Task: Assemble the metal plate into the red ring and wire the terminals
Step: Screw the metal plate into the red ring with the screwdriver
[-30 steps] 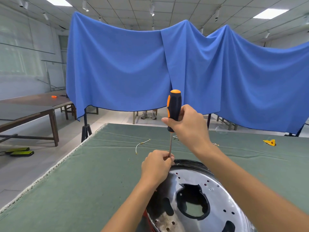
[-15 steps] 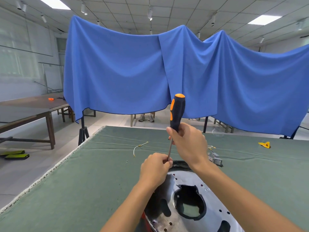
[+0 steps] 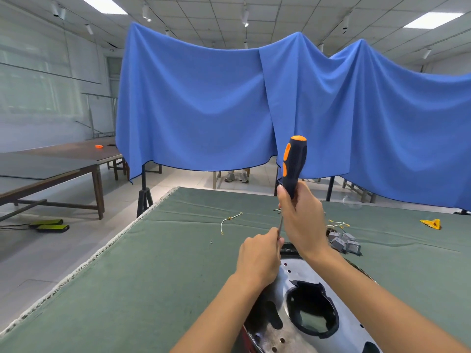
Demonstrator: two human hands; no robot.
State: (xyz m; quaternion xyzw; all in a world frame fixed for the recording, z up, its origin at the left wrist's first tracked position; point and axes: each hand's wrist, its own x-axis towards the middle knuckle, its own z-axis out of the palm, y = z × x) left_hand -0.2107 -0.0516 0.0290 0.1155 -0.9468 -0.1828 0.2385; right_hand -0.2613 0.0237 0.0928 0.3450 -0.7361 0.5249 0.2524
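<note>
At the metal plate's (image 3: 305,324) twelve o'clock edge, the screwdriver (image 3: 293,169) is gripped upright by the right hand (image 3: 302,222), its shaft pinched steady by the left hand (image 3: 258,258), probably to turn a screw.

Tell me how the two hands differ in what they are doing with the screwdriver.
The right hand grips the black and orange handle of the screwdriver, held high; the left hand sits lower, pinching the thin metal shaft near the far rim of the shiny perforated metal plate. The right hand's grip wraps the thick handle; the left hand's fingers curl round the slim shaft. Both hold the same near-upright tool.
</note>
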